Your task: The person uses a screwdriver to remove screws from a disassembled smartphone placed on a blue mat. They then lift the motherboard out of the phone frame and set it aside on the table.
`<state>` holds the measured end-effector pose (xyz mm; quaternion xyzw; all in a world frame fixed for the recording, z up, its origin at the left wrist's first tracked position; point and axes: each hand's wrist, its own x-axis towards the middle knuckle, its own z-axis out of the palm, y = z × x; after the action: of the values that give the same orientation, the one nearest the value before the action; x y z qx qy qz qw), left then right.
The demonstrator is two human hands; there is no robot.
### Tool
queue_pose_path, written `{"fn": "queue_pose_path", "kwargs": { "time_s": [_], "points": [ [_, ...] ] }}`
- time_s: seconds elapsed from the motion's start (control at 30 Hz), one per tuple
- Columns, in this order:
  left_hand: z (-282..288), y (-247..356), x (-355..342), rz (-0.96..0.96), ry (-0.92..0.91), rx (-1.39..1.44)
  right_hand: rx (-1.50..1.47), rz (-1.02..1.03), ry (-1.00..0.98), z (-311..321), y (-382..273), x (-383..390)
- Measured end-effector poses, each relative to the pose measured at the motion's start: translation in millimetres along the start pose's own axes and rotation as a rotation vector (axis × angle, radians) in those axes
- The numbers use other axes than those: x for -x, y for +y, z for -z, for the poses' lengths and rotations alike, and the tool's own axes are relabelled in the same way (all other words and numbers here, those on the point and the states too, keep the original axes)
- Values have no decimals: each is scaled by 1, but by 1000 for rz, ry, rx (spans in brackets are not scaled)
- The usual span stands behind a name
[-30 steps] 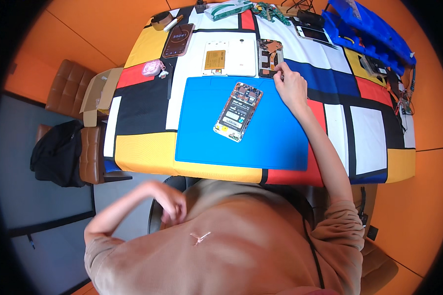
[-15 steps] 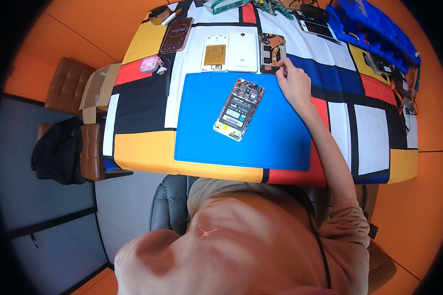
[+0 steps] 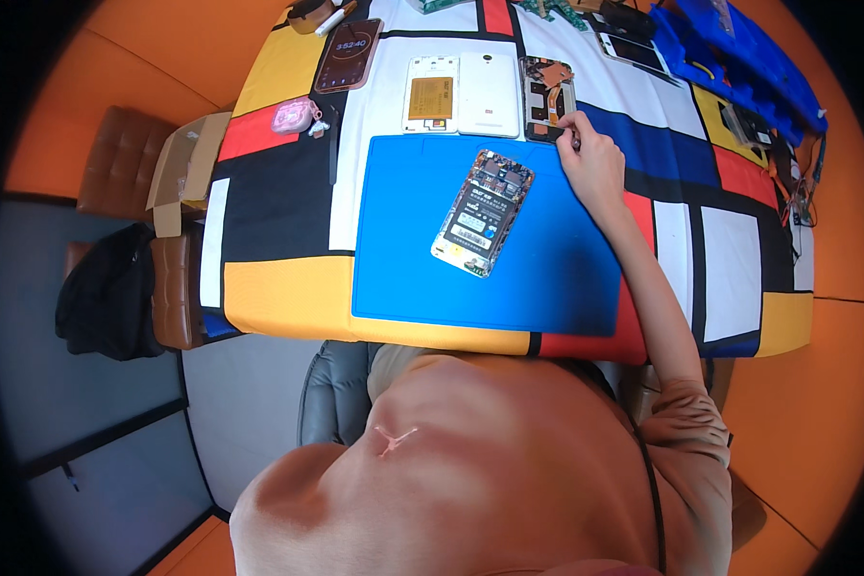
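Observation:
My right hand [image 3: 597,165] reaches over the far right corner of a blue work mat [image 3: 408,288]. Its fingers are curled and pressed together at the lower right corner of an opened phone [image 3: 550,100] with copper-coloured parts and bare inner frame. Something small and dark shows by the fingertips, too little to make out. On the mat lies a second phone [image 3: 483,213] with its back off, tilted, showing its circuit board and black battery. My left hand is out of view.
Beyond the mat lie a phone with a gold battery [image 3: 432,100] and a white phone back cover [image 3: 490,96]. At the far left are a lit phone [image 3: 349,58] and a pink case [image 3: 294,116]. Blue parts bins [image 3: 739,72] stand at the far right.
The whole view has shifted slightly, so the table things appear a little farther right. My right hand stays at the same corner of the opened phone.

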<state>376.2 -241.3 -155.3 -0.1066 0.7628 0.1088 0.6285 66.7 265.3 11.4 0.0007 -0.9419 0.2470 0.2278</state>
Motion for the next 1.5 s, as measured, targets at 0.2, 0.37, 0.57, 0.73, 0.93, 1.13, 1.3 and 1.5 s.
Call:
{"fn": "queue_pose_path", "kwargs": {
  "time_s": [0.2,0.37,0.57,0.73,0.93,1.13,1.3,1.5],
  "points": [
    [1,-6,-4,-3,0,16,-4,-6,0,2,-1,0],
    [2,-9,-4,-2,-2,20,12,-5,-3,3,-2,0],
    [0,-14,-5,5,-2,23,13,-13,-20,3,0,0],
    [0,-11,-5,4,4,21,20,-29,-46,4,1,1],
    [4,-4,-2,-6,13,25,4,-42,-55,6,0,1],
    [8,-2,-5,-20,22,21,14,-59,-70,8,-2,1],
    [11,-6,-7,-25,28,23,1,-55,-66,8,-4,1],
    [12,-11,-10,-24,34,17,-9,-58,-65,8,-3,1]
  ]
}}
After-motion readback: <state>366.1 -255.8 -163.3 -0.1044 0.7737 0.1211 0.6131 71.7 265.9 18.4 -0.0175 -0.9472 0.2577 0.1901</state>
